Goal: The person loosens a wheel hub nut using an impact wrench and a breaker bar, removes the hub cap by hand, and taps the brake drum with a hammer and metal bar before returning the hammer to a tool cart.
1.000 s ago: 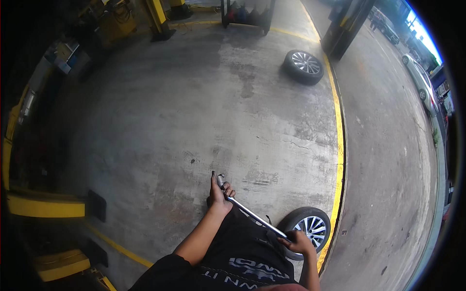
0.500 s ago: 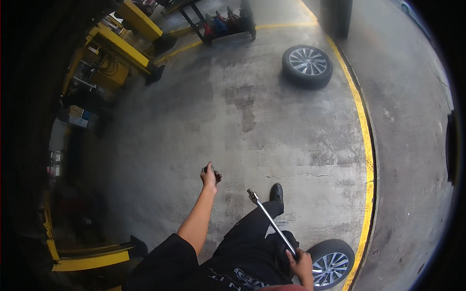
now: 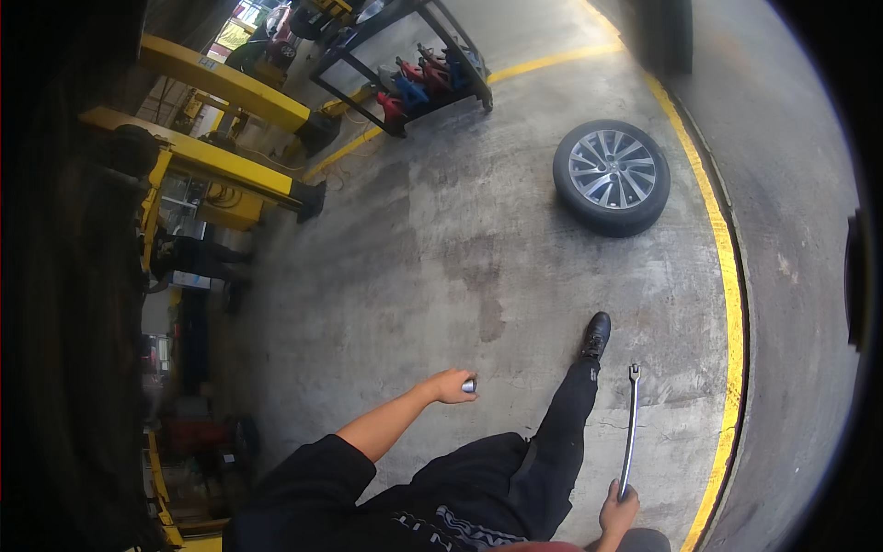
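The left hand [image 3: 451,386], at 6 o'clock, has its fingers curled around a short silver socket [image 3: 470,385]. The round end of the socket peeks out at 3 o'clock from the hand. The right hand [image 3: 620,508], at 5 o'clock, is wrapped around the low end of a long silver bar [image 3: 632,423]. The bar points up to 12 o'clock from that hand and has a small knob [image 3: 635,371] at its tip. These 2 metal things are well apart

A leg in black pants [image 3: 556,442] reaches out between the hands. It ends in 1 black boot [image 3: 596,338] at 4 o'clock, near the tip of the bar. A bit of a dark tire [image 3: 651,541] shows just beside the right hand, at the bottom edge

Farther out, a wheel [image 3: 612,178] with silver spokes lies flat on the gray floor [image 3: 368,304] at 2 o'clock. A yellow line [image 3: 733,340] bends past it from 1 o'clock to 4 o'clock. Near 12 o'clock is a dark cart [image 3: 345,41] with red and blue stands [image 3: 410,89] on its low shelf. At 10 o'clock are 2 yellow posts [image 3: 221,166]
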A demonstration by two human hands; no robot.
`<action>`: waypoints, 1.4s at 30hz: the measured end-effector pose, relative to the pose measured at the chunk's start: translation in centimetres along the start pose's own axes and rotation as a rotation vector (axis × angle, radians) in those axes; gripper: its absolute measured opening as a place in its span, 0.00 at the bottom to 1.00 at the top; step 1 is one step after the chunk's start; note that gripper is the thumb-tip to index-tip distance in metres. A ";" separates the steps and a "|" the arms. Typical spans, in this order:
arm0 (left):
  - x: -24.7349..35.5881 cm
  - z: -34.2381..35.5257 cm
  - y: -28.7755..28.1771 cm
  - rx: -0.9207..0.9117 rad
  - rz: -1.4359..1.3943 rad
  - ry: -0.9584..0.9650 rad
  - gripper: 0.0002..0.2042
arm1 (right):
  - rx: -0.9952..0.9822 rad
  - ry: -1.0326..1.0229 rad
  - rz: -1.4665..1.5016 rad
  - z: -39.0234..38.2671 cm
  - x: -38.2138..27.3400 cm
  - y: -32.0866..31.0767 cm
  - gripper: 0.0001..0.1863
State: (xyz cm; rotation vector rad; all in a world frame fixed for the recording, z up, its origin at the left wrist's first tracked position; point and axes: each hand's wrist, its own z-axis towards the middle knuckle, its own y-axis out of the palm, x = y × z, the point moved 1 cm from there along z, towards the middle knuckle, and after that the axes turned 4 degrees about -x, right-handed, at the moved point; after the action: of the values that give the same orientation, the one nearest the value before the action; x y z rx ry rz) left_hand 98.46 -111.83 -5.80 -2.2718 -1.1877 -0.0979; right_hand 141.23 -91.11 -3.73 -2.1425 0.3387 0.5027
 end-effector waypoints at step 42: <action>-60.5 16.2 -96.8 1.180 -1.440 -0.074 0.10 | -0.751 -0.556 0.674 39.9 -155.5 49.7 0.14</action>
State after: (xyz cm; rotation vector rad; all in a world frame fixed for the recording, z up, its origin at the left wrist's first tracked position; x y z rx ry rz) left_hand -16.13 -104.82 5.16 -0.2068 -1.9272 0.1287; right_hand -25.45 -78.08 13.20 -2.4091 0.6186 1.8006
